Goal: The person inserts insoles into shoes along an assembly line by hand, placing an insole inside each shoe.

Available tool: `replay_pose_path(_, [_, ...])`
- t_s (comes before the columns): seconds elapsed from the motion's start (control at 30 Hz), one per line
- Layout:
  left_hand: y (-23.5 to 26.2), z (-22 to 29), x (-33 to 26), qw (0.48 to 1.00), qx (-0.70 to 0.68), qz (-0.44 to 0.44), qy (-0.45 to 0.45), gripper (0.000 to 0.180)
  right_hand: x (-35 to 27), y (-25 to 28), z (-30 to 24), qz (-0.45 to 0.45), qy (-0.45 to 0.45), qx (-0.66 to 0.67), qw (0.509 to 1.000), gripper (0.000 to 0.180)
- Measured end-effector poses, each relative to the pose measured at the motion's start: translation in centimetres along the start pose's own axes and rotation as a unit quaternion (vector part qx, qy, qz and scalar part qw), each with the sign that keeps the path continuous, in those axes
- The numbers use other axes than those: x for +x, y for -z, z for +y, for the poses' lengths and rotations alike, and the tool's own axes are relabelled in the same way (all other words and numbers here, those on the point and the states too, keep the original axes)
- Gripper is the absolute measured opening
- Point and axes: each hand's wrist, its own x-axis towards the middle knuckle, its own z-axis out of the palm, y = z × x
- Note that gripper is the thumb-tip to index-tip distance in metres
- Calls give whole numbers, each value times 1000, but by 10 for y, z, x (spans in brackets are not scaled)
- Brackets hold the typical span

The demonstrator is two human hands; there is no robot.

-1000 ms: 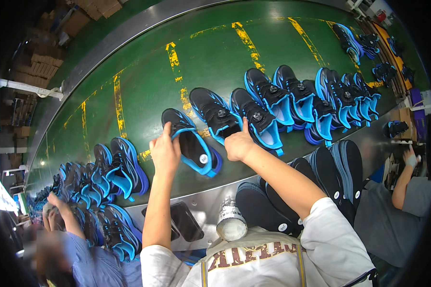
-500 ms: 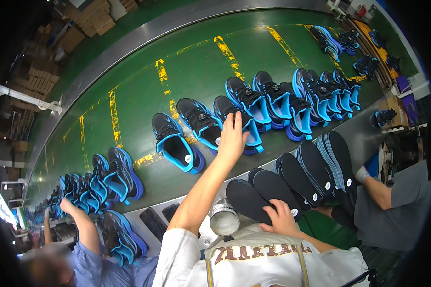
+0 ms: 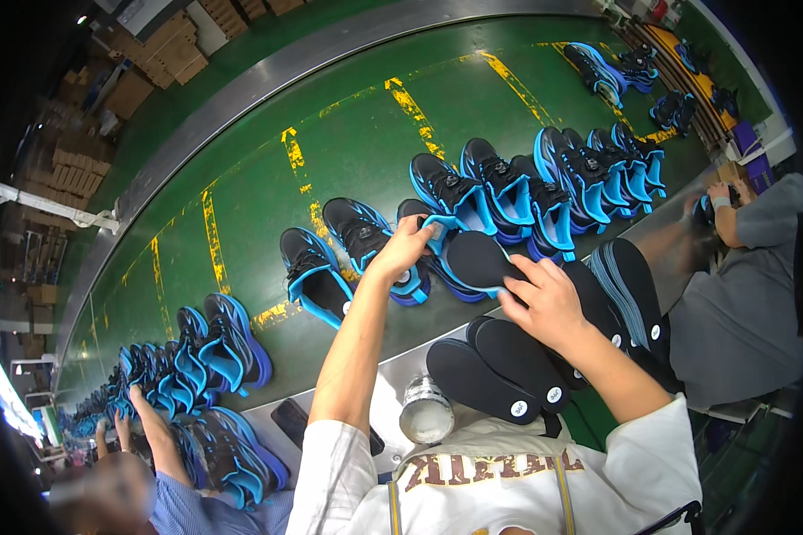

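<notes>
A black insole (image 3: 477,260) is pinched by its near end in my right hand (image 3: 544,301), its far end over the opening of a black and light-blue sneaker (image 3: 446,270). My left hand (image 3: 407,248) grips the light-blue tongue of that sneaker, with fingers closed; the insole and hand hide part of the shoe. Beside it on the left stand two more sneakers, one a black sneaker (image 3: 366,232) close to my left wrist, the other an open-topped sneaker (image 3: 317,276). Below my right hand lie stacked black insoles (image 3: 513,361) with round white stickers at their ends.
The sneakers stand on a green conveyor belt (image 3: 268,201) with yellow marks, more of them in rows to both sides. A metal can (image 3: 426,412) and a dark phone (image 3: 290,419) are on the metal ledge. Co-workers sit at left, in a blue sleeve (image 3: 183,499), and at right, in grey (image 3: 740,294).
My right hand has risen from the insole stacks to the sneaker, now holding an insole. My left hand has shifted slightly left and closed on the tongue. The right co-worker's arm has moved farther away.
</notes>
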Motion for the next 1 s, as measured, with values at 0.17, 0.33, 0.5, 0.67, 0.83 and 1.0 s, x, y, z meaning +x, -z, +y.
replay_pose_path(0.17, [-8, 12, -18, 988, -22, 155, 5, 43, 20, -13, 2, -137, 50, -83, 986, 8])
replay_pose_path(0.33, [-13, 6, -14, 983, -5, 183, -2, 38, 43, -53, 13, -155, 22, -139, 978, 7])
replay_pose_path(0.5, [-18, -11, -17, 972, -11, 229, -60, 35, 46, -73, 5, -239, 40, -175, 954, 10])
replay_pose_path(0.67, [-26, -3, -17, 965, 23, 255, -63, 31, 45, -117, 11, -264, -26, -125, 956, 12])
replay_pose_path(0.83, [-22, 1, -20, 961, 80, 257, -66, 30, 45, -116, 10, -171, -34, -46, 984, 12])
replay_pose_path(1.0, [-19, 14, -25, 963, 80, 258, -10, 40, 63, -81, -2, -296, -97, -120, 943, 21])
